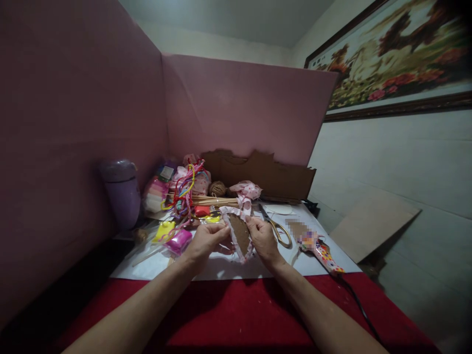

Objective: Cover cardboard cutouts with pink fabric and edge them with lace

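Note:
Between my two hands is a piece of brown cardboard (pixel 239 232) with pink-and-white cloth folded over its edges. My left hand (pixel 208 241) pinches its left edge, thumb on top. On the right edge, my right hand (pixel 262 238) grips the cloth border with closed fingers. The piece is held tilted above the white sheet (pixel 217 268). Just right of my right hand lie gold-handled scissors (pixel 280 233). A glue gun with a colourful patterned handle (pixel 326 258) rests farther right, its front part blurred out.
Pipe cleaners (pixel 184 189), a twine ball (pixel 217 189), wooden sticks (pixel 216 201) and a magenta clay packet (pixel 179 242) crowd the back left. A purple bottle (pixel 123 196) stands at far left. Torn cardboard (pixel 283 179) leans behind. A black cord (pixel 356 297) crosses the red cloth (pixel 236 314).

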The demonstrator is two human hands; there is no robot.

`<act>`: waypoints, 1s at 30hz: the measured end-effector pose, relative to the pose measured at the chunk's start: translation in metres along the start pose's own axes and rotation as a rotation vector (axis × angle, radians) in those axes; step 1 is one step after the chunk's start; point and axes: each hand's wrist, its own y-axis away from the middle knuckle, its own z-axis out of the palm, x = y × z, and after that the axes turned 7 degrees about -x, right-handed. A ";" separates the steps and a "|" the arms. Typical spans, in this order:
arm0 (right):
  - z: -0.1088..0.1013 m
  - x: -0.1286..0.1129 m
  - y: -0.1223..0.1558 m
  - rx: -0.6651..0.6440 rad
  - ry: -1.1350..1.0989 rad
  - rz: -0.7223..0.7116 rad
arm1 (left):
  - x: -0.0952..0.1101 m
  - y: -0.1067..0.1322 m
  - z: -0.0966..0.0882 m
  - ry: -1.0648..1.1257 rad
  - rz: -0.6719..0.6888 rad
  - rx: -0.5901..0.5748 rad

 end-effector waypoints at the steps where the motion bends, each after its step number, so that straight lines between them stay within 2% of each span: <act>1: 0.000 -0.001 0.001 0.016 0.009 -0.007 | 0.000 0.000 0.001 -0.008 0.002 0.000; 5: 0.002 -0.004 0.003 0.038 -0.048 0.000 | 0.001 0.000 0.004 -0.001 0.008 0.027; 9: 0.003 -0.001 0.002 -0.026 -0.283 0.171 | 0.002 -0.003 0.002 0.076 0.048 0.120; 12: 0.003 0.002 0.002 -0.109 -0.368 0.222 | 0.001 -0.006 -0.003 0.083 0.062 0.159; 17: 0.003 0.000 0.002 -0.196 -0.339 0.165 | 0.001 -0.005 -0.004 0.061 0.079 0.174; 23: 0.001 0.003 0.001 -0.163 -0.342 0.143 | 0.003 -0.001 0.003 0.042 0.075 0.017; 27: -0.004 0.000 -0.001 -0.085 -0.306 0.189 | 0.009 -0.001 -0.001 0.171 0.090 0.098; 30: -0.004 -0.006 0.002 -0.200 -0.290 0.199 | 0.015 -0.001 -0.005 0.250 0.108 0.163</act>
